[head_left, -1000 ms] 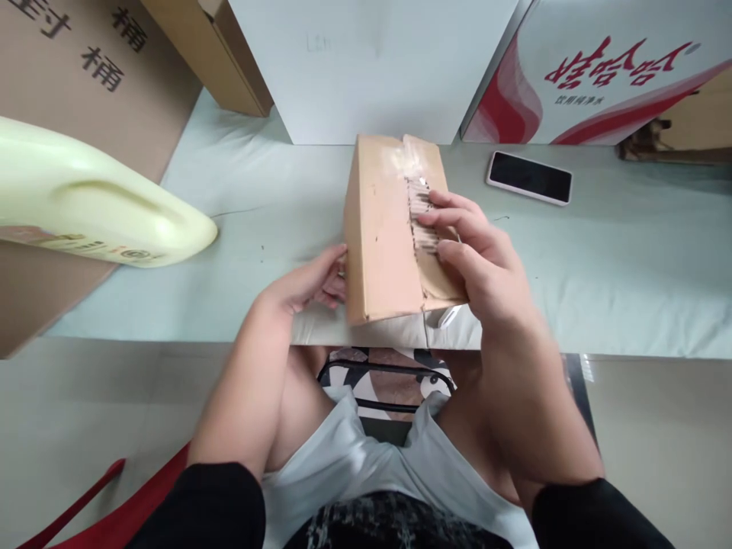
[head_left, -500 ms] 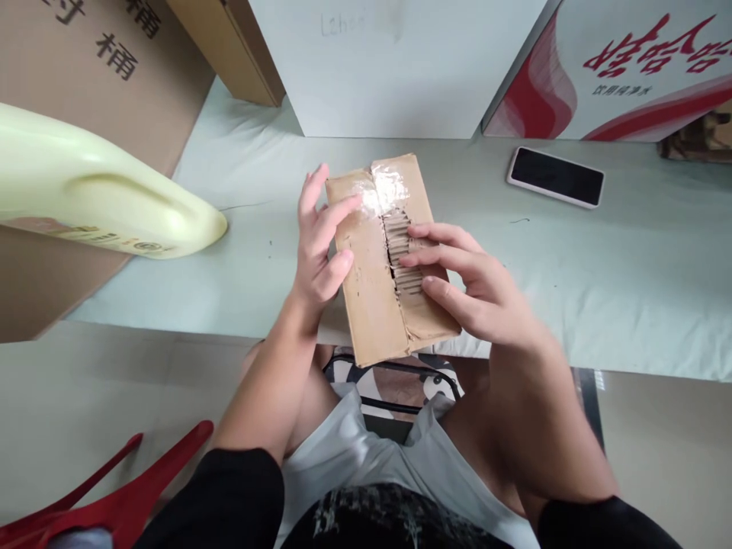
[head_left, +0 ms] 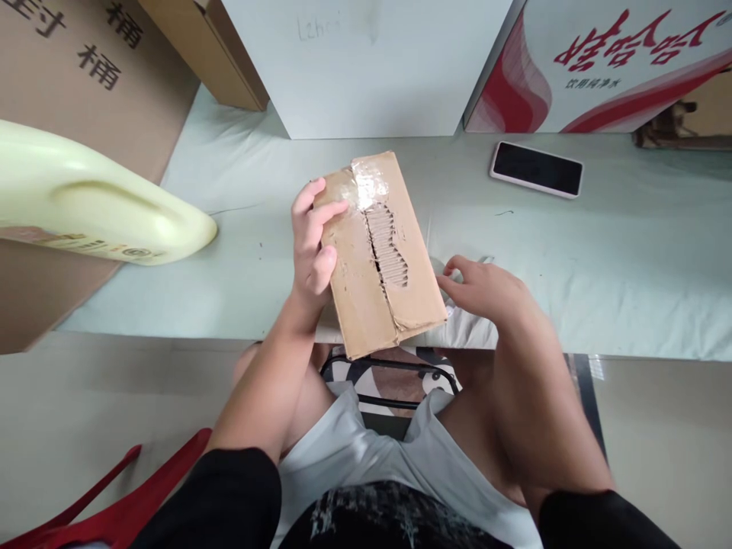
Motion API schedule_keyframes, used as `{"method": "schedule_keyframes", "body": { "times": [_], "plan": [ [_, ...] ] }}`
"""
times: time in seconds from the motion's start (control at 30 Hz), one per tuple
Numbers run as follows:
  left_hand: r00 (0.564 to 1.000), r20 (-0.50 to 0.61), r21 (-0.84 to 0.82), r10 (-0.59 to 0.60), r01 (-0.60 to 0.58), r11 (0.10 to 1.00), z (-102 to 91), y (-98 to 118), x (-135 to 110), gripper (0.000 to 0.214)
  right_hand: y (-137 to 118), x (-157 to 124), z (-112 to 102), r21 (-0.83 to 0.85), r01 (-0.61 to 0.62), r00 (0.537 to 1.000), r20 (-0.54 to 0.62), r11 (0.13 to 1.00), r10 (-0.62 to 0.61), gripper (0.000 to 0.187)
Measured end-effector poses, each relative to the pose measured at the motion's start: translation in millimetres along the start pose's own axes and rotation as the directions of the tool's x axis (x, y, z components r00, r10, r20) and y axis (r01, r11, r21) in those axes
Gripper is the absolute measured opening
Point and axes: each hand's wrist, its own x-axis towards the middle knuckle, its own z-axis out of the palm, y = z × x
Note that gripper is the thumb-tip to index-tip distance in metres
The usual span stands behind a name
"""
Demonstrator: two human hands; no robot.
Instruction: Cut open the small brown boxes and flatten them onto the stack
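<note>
A small brown cardboard box (head_left: 366, 274) is tilted in front of me at the table's near edge. Its top has a torn strip of bare corrugation along the seam and shiny clear tape at the far end. My left hand (head_left: 314, 236) grips the box's left side, with thumb and fingertips on the top face. Beside the box's lower right edge is my right hand (head_left: 486, 288), its fingers curled together. A translucent, whitish thing (head_left: 470, 319) lies partly under that hand; its kind is unclear, and whether the fingers hold it is hidden.
A phone (head_left: 537, 169) lies face up at the back right. Behind stand a white box (head_left: 371, 84) and a red-and-white carton (head_left: 572, 84). At left, a pale yellow bottle (head_left: 108, 198) lies before a large carton (head_left: 114, 114). A red chair or stool part (head_left: 142, 488) shows at lower left.
My right hand has left the torn top of the box and moved down beside its right edge, fingers curling in. My left hand keeps its grip on the box.
</note>
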Motion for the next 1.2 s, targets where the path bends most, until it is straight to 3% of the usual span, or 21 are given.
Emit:
{"method": "schedule_keyframes", "body": {
  "times": [0.13,0.23,0.37,0.5,0.57,0.63,0.7,0.8,0.93,1.07,1.2],
  "plan": [
    [1.000,-0.003,0.050,0.005,-0.005,0.999,-0.4,-0.3,-1.0,0.060,8.5,10.8,-0.1,0.038,0.020,0.991,-0.135,0.999,-0.015,0.026],
    [0.999,0.012,0.093,0.042,-0.043,0.995,0.3,-3.9,-1.4,0.064,15.2,18.6,0.7,0.077,-0.024,0.968,-0.246,0.997,0.043,0.024],
    [0.999,0.009,0.043,0.035,-0.035,0.998,0.8,-6.1,-0.6,0.061,14.6,23.6,6.8,0.121,-0.101,0.955,-0.266,0.987,0.130,0.032],
    [0.998,0.008,-0.027,0.057,-0.057,0.998,-0.6,-6.0,1.0,0.055,10.7,25.3,14.4,0.152,0.003,0.941,-0.336,0.988,0.049,0.032],
    [0.997,0.020,-0.050,0.070,-0.069,0.996,-1.4,-6.6,1.2,0.054,9.5,26.6,15.4,0.284,0.076,0.918,-0.394,0.956,0.044,0.035],
    [0.996,0.028,-0.055,0.084,-0.083,0.995,-1.3,-7.3,0.6,0.055,9.2,27.8,13.0,0.492,0.183,0.892,-0.446,0.851,0.067,0.042],
    [0.995,0.032,-0.034,0.091,-0.090,0.995,0.3,-7.9,-0.7,0.057,10.5,27.8,7.1,0.666,0.317,0.869,-0.489,0.676,0.075,0.048],
    [0.997,0.048,0.003,0.065,-0.066,0.998,5.1,-7.4,-3.4,0.065,15.8,23.7,-4.9,0.748,0.490,0.827,-0.561,0.449,0.031,0.052],
    [0.992,0.094,0.005,0.078,-0.079,0.997,11.3,-2.5,-6.8,0.072,16.6,13.9,-17.5,0.701,0.638,0.730,-0.682,0.318,0.039,0.040],
    [0.976,0.109,-0.023,0.187,-0.186,0.982,13.2,5.1,-7.4,0.059,-1.8,2.6,-24.6,0.641,0.731,0.631,-0.765,0.233,0.128,0.017],
    [0.954,0.074,-0.041,0.292,-0.290,0.956,16.0,8.8,-8.2,0.058,-27.2,-19.1,-30.3,0.609,0.782,0.608,-0.792,0.132,0.054,0.012]
  ]
}}
